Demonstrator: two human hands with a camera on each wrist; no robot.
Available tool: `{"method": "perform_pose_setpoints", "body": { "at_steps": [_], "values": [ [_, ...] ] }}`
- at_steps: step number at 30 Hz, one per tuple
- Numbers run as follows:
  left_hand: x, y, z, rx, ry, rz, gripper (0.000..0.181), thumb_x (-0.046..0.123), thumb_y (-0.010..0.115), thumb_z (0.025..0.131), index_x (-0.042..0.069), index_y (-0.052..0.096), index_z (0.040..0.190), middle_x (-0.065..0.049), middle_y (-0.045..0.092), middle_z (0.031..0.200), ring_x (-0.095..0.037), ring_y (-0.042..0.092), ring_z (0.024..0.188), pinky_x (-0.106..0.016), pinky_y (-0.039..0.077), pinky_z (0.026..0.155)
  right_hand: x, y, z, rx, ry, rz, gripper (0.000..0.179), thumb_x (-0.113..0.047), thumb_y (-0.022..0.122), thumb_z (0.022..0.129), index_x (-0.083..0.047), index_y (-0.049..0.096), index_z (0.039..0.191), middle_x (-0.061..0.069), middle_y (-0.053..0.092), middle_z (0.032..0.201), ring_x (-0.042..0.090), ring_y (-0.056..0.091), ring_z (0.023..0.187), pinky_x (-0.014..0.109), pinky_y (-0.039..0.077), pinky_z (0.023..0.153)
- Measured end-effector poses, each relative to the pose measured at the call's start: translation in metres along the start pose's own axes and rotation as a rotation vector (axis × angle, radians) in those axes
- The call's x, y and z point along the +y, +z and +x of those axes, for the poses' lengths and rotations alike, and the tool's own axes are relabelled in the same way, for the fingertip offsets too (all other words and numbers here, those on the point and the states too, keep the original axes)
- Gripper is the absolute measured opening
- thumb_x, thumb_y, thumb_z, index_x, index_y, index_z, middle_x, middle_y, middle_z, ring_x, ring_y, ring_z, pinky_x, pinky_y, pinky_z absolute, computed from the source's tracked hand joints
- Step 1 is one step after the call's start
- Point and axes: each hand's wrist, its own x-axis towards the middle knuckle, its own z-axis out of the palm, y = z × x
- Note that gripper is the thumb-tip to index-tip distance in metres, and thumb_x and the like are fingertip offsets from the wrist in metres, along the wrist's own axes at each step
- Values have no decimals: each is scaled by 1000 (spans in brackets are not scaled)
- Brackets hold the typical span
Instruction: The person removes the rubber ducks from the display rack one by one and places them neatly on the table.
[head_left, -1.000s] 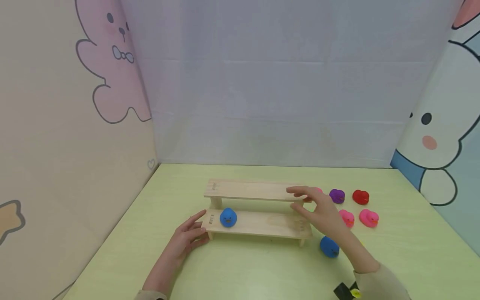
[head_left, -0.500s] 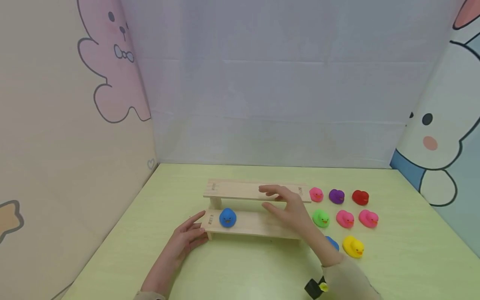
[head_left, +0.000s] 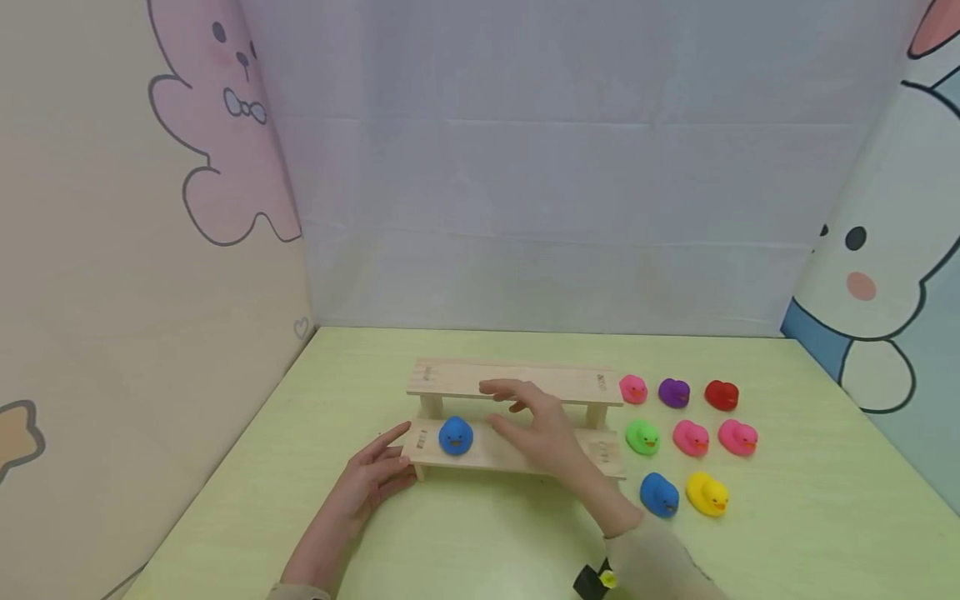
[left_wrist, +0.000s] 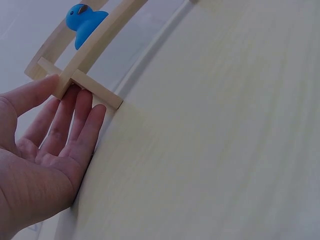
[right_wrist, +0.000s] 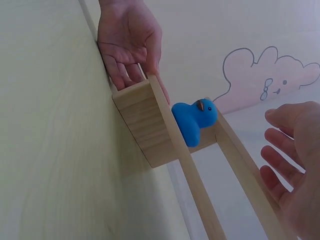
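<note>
A two-step wooden shelf (head_left: 465,379) stands on the table, with a blue rubber duck (head_left: 456,436) upright near the left end of its lower step. My left hand (head_left: 371,477) holds that left end: in the left wrist view the thumb lies against the plank and the fingers (left_wrist: 90,117) reach under it. Just right of the duck, my right hand (head_left: 542,429) hovers in front of the shelf with thumb and fingers apart. Nothing is between them, and in the right wrist view the duck (right_wrist: 192,122) stands clear of this hand.
Right of the shelf, several rubber ducks sit on the table in rows: a pink duck (head_left: 633,389), purple duck (head_left: 674,393), red duck (head_left: 722,395), green duck (head_left: 642,437), more pink ones, another blue duck (head_left: 660,495) and a yellow duck (head_left: 707,494). A pale curtain (head_left: 555,183) hangs behind.
My right hand has moved left along the shelf from its right end towards the blue duck, uncovering the ducks on the right. The left hand stays at the shelf's left end.
</note>
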Motion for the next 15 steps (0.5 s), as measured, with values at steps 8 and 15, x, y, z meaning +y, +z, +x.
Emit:
{"method": "perform_pose_setpoints", "body": {
  "at_steps": [8, 15],
  "values": [
    [1, 2, 1, 3, -1, -8, 63, 1, 61, 89, 9, 38, 147, -17, 58, 117, -28, 62, 100, -40, 50, 88, 0, 20, 0, -5, -38, 8, 44, -4, 73, 84, -13, 61, 125, -3, 63, 118, 20, 59, 100, 38, 52, 78],
    [2, 2, 2, 17, -17, -5, 62, 1, 62, 89, 10, 39, 146, -17, 59, 118, -28, 62, 101, -41, 50, 89, 3, 33, -3, -27, -46, 19, 43, -8, 74, 83, -10, 62, 124, -1, 64, 116, 23, 60, 98, 38, 53, 76]
  ]
}}
